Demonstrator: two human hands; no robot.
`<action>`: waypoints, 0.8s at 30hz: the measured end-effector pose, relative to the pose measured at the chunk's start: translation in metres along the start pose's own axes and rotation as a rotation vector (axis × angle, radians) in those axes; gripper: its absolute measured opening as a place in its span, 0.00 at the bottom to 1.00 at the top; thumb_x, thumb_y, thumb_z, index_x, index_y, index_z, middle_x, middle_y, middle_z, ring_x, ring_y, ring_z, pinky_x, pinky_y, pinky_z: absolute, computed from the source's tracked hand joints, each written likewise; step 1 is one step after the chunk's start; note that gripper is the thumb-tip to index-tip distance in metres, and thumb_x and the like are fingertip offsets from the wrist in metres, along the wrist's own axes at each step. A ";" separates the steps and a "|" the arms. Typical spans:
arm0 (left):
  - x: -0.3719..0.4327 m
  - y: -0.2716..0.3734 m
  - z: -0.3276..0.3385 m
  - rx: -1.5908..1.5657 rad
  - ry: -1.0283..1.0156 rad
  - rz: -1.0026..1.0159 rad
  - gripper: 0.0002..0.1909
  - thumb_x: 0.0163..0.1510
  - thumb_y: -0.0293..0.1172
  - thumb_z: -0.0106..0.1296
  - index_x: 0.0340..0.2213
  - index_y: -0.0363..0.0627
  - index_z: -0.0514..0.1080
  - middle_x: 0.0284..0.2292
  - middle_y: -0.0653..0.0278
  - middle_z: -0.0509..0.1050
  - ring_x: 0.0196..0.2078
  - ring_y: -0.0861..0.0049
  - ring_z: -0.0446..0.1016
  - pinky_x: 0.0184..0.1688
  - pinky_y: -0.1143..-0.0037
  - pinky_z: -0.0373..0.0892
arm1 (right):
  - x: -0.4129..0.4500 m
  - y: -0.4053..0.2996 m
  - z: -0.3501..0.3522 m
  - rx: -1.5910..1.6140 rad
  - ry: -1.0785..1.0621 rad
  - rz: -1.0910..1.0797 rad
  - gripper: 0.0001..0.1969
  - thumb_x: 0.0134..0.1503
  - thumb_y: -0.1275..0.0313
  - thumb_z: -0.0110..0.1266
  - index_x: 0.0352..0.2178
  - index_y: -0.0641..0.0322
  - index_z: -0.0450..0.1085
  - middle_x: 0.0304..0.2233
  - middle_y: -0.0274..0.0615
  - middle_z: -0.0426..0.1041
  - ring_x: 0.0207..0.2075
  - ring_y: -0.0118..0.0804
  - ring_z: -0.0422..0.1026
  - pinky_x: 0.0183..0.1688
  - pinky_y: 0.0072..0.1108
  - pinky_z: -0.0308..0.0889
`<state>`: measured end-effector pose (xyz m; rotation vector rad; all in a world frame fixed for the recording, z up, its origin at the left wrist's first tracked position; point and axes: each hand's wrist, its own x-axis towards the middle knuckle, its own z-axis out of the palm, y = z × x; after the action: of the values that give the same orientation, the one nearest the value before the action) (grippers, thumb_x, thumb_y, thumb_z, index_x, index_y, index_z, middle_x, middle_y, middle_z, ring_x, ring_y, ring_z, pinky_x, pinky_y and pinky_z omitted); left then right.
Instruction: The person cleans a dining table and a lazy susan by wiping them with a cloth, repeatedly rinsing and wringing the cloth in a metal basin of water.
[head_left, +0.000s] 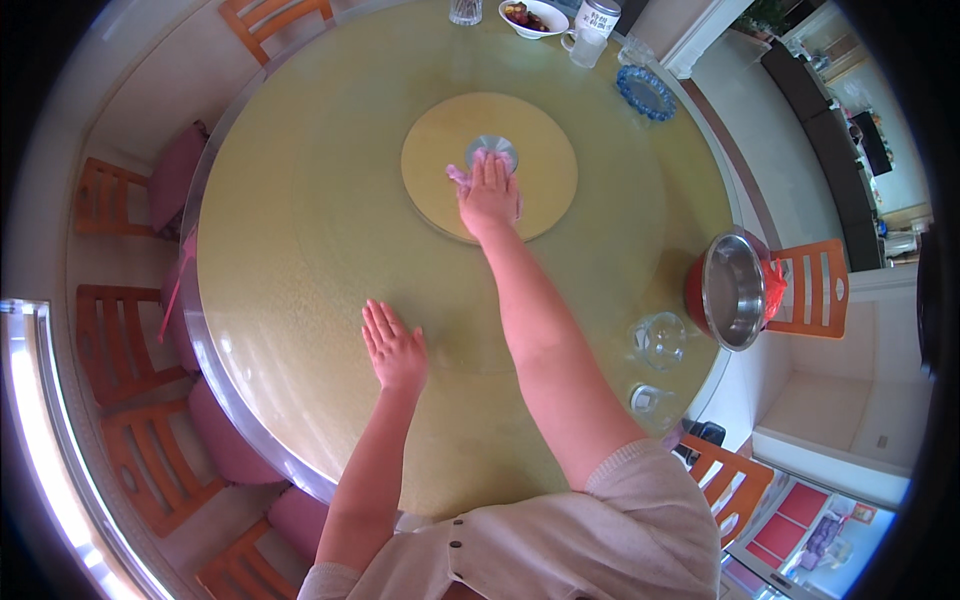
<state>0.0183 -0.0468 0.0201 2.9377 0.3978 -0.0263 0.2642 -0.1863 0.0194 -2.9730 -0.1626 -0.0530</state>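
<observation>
My right hand (491, 191) reaches out to the middle of the large round table (315, 225) and presses down on a pink cloth (459, 175). Part of the cloth is hidden beneath the palm, with folds showing at the sides. Under it lies a smaller tan disc (551, 161), with a round silver-grey centre piece (491, 141) partly covered by the cloth and fingers. Nearer to me and to the left, my left hand (394, 349) rests palm down on the tabletop, fingers extended, holding nothing.
At right stands a metal basin (735, 292) beside a red plastic bag (774, 289). Glass vessels (660, 341) sit near it. Along the far edge are a white bowl of food (534, 19), a glass mug (585, 46) and a blue beaded ring (645, 94). Wooden chairs (124, 345) surround the table.
</observation>
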 end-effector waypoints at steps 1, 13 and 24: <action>0.000 -0.003 -0.001 0.004 0.003 -0.008 0.39 0.54 0.42 0.44 0.58 0.28 0.44 0.61 0.44 0.41 0.65 0.55 0.40 0.64 0.63 0.43 | -0.006 -0.013 0.001 -0.050 -0.004 -0.016 0.31 0.59 0.58 0.32 0.62 0.54 0.41 0.65 0.40 0.39 0.66 0.36 0.37 0.64 0.33 0.36; 0.000 -0.015 0.003 0.047 0.023 -0.006 0.40 0.54 0.44 0.44 0.58 0.28 0.43 0.61 0.45 0.41 0.65 0.56 0.41 0.64 0.63 0.43 | -0.014 0.040 -0.021 0.012 -0.084 -0.029 0.31 0.59 0.57 0.30 0.62 0.53 0.39 0.65 0.37 0.39 0.66 0.34 0.37 0.64 0.34 0.36; -0.006 -0.005 0.002 0.006 -0.021 0.001 0.40 0.54 0.43 0.42 0.58 0.27 0.42 0.62 0.44 0.39 0.65 0.54 0.37 0.64 0.61 0.40 | 0.032 -0.036 0.005 0.010 -0.003 -0.162 0.31 0.58 0.60 0.33 0.62 0.56 0.41 0.64 0.40 0.40 0.65 0.35 0.39 0.65 0.33 0.33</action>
<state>0.0115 -0.0443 0.0171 2.9405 0.3942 -0.0582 0.2917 -0.1466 0.0219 -2.9430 -0.4019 -0.0676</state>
